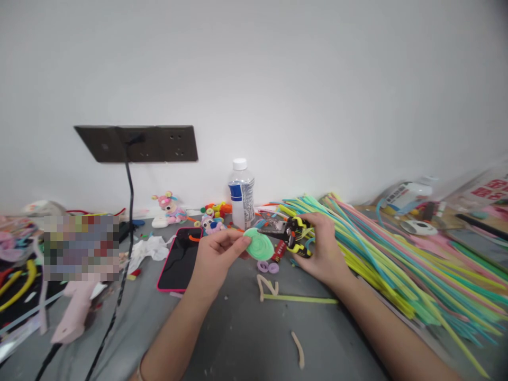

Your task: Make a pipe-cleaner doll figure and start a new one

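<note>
My left hand (217, 255) pinches the edge of a mint-green disc (262, 246), a flat spiral coiled from what looks like pipe cleaner. In my right hand (328, 253) is a pair of wire strippers (293, 236) with black and yellow handles. Their jaws point left and reach the disc's upper edge; I cannot tell whether they grip it. Below the disc lie small purple rings (267, 266). Nearer to me are a bent beige pipe cleaner (262, 287), a straight yellow-green one (301, 299) and a short beige piece (298, 350).
Bundles of coloured pipe cleaners (389, 264) spread over the right side. A bottle (241, 198) stands by the wall. A tablet (180, 260) and a pink glue gun (75, 307) lie left, with a black cord (129, 227) running down from a wall socket panel (159, 144).
</note>
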A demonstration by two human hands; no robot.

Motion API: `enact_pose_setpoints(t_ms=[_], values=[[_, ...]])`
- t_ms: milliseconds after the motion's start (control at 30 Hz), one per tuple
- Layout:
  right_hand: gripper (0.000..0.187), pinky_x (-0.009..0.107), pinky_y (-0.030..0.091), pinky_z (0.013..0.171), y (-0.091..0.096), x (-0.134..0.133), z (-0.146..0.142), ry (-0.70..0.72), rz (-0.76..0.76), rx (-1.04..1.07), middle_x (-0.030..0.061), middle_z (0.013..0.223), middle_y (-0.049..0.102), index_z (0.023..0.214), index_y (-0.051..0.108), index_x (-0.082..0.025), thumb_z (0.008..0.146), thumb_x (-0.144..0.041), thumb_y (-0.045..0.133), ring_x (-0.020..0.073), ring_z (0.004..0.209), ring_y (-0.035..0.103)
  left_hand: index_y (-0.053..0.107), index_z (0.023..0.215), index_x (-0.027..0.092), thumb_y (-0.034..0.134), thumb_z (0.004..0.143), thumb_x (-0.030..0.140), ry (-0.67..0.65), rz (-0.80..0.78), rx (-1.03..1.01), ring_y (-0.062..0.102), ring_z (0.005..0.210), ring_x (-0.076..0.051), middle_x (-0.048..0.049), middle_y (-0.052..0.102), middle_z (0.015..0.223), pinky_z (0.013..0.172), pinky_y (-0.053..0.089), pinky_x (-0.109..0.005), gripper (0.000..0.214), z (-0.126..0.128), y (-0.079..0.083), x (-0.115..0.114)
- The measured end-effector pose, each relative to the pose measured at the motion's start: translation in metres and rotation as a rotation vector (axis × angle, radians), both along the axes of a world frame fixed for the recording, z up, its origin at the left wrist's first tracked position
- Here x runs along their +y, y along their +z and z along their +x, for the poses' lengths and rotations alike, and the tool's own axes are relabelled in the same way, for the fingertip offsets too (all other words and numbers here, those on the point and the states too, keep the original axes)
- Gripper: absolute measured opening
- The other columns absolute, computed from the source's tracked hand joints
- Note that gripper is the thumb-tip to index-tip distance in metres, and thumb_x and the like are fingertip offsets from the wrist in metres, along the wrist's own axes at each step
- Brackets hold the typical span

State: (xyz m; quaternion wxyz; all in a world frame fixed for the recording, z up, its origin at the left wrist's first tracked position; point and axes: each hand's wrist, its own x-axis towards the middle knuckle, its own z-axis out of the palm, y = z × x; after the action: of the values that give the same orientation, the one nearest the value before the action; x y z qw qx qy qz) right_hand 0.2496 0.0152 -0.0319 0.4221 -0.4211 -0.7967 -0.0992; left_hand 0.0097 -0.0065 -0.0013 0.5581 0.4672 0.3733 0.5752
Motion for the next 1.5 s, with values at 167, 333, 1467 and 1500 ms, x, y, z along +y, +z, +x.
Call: enact_pose_setpoints(t_ms=[167,333,1467,1500], values=[[0.056,0.044,0.042,0.082,-0.0006,0.0001,0.0009,-0.003,-0.006,0.007,0.0097,0.108,0.057,0.124,0.041,-0.024,0.072,-0.022,0.063,0.0317,0.098,0.054,0.076,0.067,0.017,0.084,0.066,0.041,0.01,-0.003,0.013,0.063,0.056,-0.012,-0.0027,0.072,0.064,0.055,0.055,-0.021,0.026,-0.0008,-0.001,0.0007],[0.057,0.045,0.042,0.082,-0.0002,0.0002,0.0005,0.004,-0.019,0.01,0.0101,0.108,0.057,0.124,0.041,-0.024,0.072,-0.022,0.063,0.0326,0.099,0.055,0.076,0.067,0.016,0.084,0.065,0.042,0.019,-0.002,0.033,0.063,0.055,-0.013,-0.0034,0.072,0.063,0.054,0.055,-0.023,0.028,-0.0004,0.0006,0.0002],[0.056,0.046,0.041,0.084,-0.0016,0.0005,0.0009,-0.015,-0.034,0.003,0.01,0.107,0.058,0.124,0.042,-0.025,0.072,-0.023,0.063,0.0331,0.1,0.055,0.075,0.067,0.015,0.083,0.066,0.043,0.034,-0.01,0.058,0.063,0.056,-0.014,-0.0039,0.072,0.064,0.056,0.056,-0.025,0.029,-0.0005,-0.0011,0.0006],[0.057,0.046,0.042,0.083,-0.0017,0.0006,0.0011,-0.013,-0.035,0.002,0.0099,0.107,0.057,0.124,0.042,-0.025,0.071,-0.023,0.063,0.0331,0.1,0.055,0.075,0.067,0.015,0.083,0.065,0.043,0.032,-0.011,0.053,0.063,0.056,-0.014,-0.0037,0.072,0.064,0.056,0.056,-0.025,0.029,-0.0004,-0.0008,0.0006]])
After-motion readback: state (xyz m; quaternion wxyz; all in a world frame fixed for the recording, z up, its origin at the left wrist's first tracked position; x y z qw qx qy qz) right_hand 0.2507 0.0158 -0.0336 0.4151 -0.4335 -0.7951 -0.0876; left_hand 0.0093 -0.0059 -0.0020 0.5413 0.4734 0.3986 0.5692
